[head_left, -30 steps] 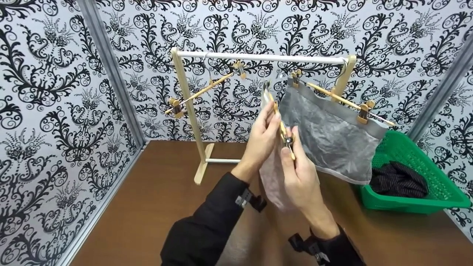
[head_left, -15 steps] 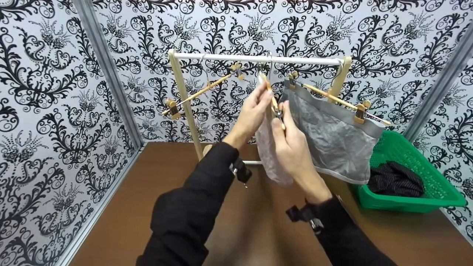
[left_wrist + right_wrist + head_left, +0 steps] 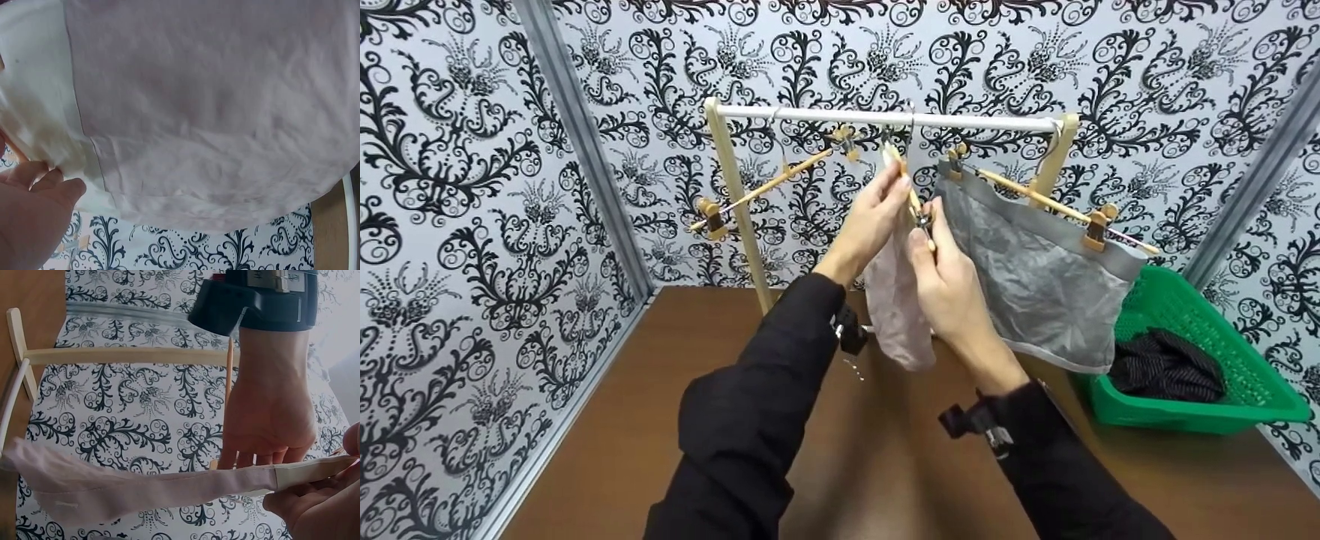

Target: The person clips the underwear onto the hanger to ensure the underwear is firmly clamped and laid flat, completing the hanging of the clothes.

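From my end the black sleeves are closest; past them the right hand pinches the lower end of a wooden clip hanger, and the left hand is clamped farther up it; the pale pink garment dangles between them, thin, soft and lightly crumpled, with a smooth cream waistband; the hook looks to be up at the rail, though I can't tell if it's taking weight; I'd call this one nearly done, just not let go of yet; the grey garment to the right is already clipped at both ends, crinkly with a flat band; the green basket, perforated and probably plastic, has a dark striped cloth bunched inside, so I reckon that's what's left; over left, a bare hanger has nothing on it; behind everything, swirly black-and-white wallpaper.
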A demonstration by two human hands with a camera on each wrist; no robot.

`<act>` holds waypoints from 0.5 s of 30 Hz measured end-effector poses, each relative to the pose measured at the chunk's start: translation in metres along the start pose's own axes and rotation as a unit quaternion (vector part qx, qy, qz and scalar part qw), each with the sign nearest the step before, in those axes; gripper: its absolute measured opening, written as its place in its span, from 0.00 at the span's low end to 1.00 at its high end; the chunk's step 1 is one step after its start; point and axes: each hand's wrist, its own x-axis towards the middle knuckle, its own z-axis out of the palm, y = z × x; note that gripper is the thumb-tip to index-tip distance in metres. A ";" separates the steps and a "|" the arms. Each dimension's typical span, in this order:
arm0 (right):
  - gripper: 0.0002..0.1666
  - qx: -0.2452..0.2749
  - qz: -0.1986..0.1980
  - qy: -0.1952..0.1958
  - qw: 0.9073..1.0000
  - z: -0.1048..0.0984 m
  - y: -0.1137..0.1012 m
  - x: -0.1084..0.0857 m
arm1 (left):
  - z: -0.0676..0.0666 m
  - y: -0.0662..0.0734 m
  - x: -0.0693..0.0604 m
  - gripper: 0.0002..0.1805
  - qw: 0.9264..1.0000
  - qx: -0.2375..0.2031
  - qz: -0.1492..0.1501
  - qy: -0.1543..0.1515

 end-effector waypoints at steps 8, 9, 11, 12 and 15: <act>0.37 0.002 0.028 -0.012 1.000 0.001 0.009 0.000 | 0.002 -0.010 0.003 0.31 0.998 0.059 -0.014 -0.011; 0.37 0.003 0.029 -0.014 0.999 0.001 0.010 0.000 | 0.002 -0.011 0.003 0.31 0.998 0.063 -0.012 -0.010; 0.37 0.005 0.029 -0.015 0.999 0.001 0.012 -0.001 | 0.002 -0.012 0.003 0.31 0.998 0.065 -0.008 -0.006; 0.37 0.005 0.030 -0.014 0.999 0.002 0.013 -0.001 | 0.002 -0.012 0.003 0.31 0.998 0.066 -0.005 -0.005; 0.37 0.008 0.031 -0.015 0.999 0.003 0.015 -0.003 | 0.003 -0.012 0.004 0.31 0.998 0.060 -0.004 -0.005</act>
